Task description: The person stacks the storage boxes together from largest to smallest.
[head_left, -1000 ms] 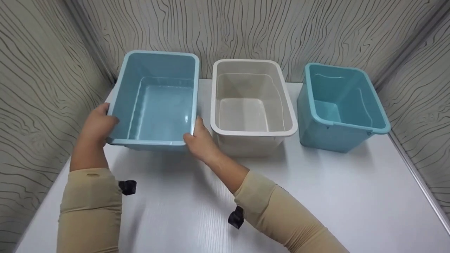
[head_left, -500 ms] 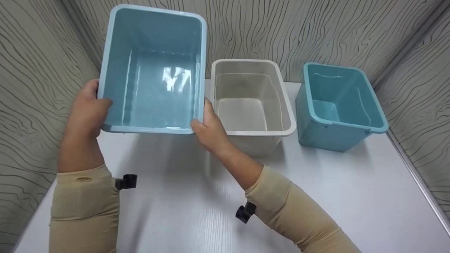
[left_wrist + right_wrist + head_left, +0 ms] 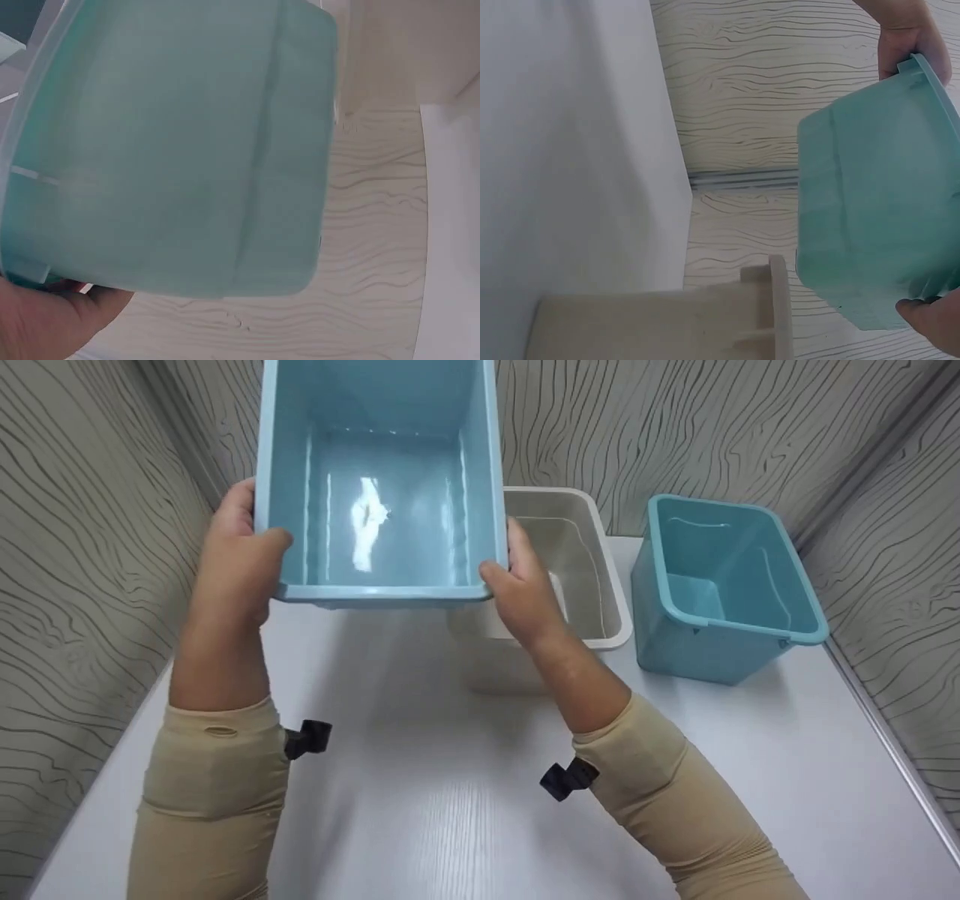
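Both hands hold a light blue plastic bin (image 3: 382, 510) up off the table, its open top tilted toward the head camera and its inside bare. My left hand (image 3: 240, 555) grips the left rim near the front corner, thumb over the edge. At the front right corner my right hand (image 3: 525, 581) pinches the rim, thumb inside and fingers outside. From the left wrist, the outer wall of the blue bin (image 3: 180, 150) fills much of the view. A beige bin (image 3: 592, 577) stands on the table behind the right hand, partly covered by it and by the raised bin.
To the right a teal bin (image 3: 720, 652) stands on the white table (image 3: 420, 810). Patterned wall panels (image 3: 585, 427) close in the back and both sides. A metal strip (image 3: 892, 742) runs along the right table edge.
The blue bin has risen from low at the left, then shifted right, and now overlaps the beige bin in the head view. Both hands moved with it, keeping their grip.
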`<act>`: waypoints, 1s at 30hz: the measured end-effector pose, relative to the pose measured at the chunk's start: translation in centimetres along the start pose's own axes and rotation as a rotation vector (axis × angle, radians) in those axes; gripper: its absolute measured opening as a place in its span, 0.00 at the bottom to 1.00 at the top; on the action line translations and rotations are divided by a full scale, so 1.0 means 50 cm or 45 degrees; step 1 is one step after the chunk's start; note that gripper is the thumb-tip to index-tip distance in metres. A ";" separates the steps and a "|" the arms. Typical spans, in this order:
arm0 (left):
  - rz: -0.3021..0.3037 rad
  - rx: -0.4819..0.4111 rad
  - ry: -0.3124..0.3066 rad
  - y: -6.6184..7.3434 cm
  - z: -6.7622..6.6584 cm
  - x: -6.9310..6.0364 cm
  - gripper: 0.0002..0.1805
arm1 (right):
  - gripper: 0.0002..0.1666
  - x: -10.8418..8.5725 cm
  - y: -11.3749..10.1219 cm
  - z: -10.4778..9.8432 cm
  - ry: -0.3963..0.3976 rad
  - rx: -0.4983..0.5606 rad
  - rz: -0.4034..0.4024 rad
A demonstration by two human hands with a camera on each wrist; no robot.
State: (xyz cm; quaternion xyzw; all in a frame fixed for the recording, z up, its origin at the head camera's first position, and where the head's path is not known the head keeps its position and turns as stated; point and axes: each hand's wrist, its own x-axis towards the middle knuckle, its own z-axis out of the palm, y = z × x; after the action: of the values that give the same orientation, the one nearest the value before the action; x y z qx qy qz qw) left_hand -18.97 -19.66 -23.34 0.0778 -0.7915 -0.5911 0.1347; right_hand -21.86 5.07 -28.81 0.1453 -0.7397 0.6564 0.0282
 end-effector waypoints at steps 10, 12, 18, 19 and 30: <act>0.040 -0.198 -0.093 0.017 0.093 0.005 0.32 | 0.33 0.002 -0.014 -0.085 0.130 0.122 -0.097; 0.063 -0.274 -0.108 0.017 0.113 0.007 0.33 | 0.33 -0.001 -0.019 -0.101 0.167 0.140 -0.114; 0.111 -0.451 -0.153 0.010 0.172 0.007 0.34 | 0.32 -0.009 -0.029 -0.143 0.313 0.167 -0.155; 0.109 -0.459 -0.157 0.009 0.181 0.006 0.33 | 0.32 -0.010 -0.030 -0.149 0.333 0.169 -0.159; 0.075 -0.517 -0.305 -0.004 0.233 0.007 0.35 | 0.30 -0.026 -0.013 -0.193 0.397 0.164 -0.105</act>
State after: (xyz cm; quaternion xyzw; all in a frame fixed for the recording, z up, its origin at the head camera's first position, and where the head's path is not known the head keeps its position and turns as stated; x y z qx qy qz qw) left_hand -22.88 -9.18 -26.60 -0.0448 -0.6687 -0.7389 0.0697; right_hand -21.89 14.69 -27.15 0.0736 -0.6762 0.7154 0.1600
